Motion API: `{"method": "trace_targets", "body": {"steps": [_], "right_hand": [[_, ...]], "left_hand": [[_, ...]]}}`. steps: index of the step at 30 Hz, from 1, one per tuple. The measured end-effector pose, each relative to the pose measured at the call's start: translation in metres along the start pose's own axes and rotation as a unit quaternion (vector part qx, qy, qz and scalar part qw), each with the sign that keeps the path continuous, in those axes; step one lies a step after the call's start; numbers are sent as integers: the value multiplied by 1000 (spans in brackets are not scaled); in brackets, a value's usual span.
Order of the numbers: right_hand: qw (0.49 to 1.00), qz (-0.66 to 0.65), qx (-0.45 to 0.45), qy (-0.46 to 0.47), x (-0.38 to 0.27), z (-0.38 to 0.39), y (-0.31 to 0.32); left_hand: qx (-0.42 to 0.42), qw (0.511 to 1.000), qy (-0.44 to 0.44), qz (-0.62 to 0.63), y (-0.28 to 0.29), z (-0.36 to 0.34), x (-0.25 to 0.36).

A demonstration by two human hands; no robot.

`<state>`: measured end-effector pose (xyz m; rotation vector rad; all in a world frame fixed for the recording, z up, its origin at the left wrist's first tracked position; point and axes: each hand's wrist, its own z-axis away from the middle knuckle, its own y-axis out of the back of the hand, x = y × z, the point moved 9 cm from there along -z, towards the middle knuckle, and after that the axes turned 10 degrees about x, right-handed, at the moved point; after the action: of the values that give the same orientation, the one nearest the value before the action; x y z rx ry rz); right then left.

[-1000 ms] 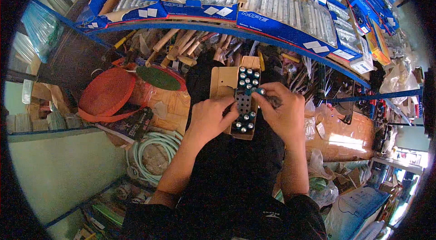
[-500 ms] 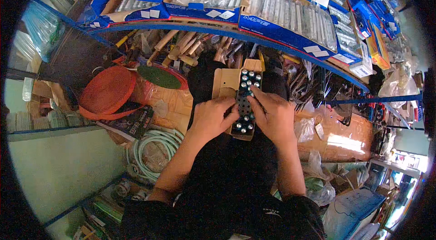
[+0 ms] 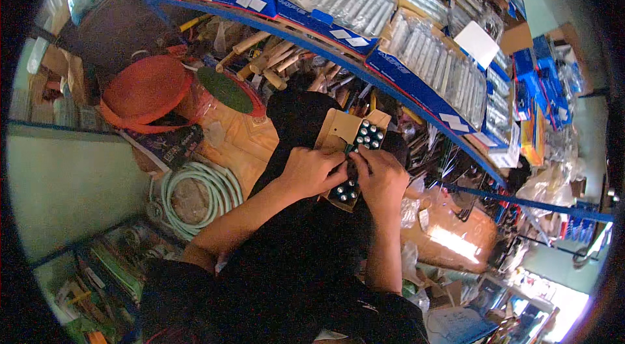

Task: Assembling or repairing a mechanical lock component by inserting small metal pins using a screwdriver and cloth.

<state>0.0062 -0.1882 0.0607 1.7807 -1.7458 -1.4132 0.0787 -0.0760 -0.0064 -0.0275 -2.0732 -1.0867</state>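
Note:
An open cardboard box (image 3: 341,126) sits over my dark-clothed lap, its flap folded out to the left. Upright dark cylinders with round silver tops (image 3: 370,136) fill its far end. More of these cylinders (image 3: 345,193) stand at the near end. My left hand (image 3: 314,171) is closed above the box's middle, thumb and fingertips drawn together. From the other side my right hand (image 3: 383,180) meets it, its fingers also pinched. The fingertips nearly touch over the box; whatever they hold is too small or covered to make out.
Ahead runs a blue-edged shelf (image 3: 306,33) with blue boxes (image 3: 416,87) of plastic-wrapped metal parts. Wooden handles (image 3: 277,61) crowd below it. To the left lie a red strap roll (image 3: 146,90), a green disc (image 3: 224,89) and a coiled pale hose (image 3: 202,197).
The view has turned, so the shelf now slants down to the right. My fingertips have come together over the box's middle, covering the bare part seen there before.

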Motion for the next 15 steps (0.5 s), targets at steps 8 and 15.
{"method": "trace_targets", "body": {"steps": [8, 15], "right_hand": [[998, 51, -14, 41, -6, -4, -11], [996, 53, 21, 62, -19, 9, -6]], "left_hand": [[8, 1000, -2, 7, 0, 3, -8], [39, 999, -5, -9, 9, 13, -11]]}}
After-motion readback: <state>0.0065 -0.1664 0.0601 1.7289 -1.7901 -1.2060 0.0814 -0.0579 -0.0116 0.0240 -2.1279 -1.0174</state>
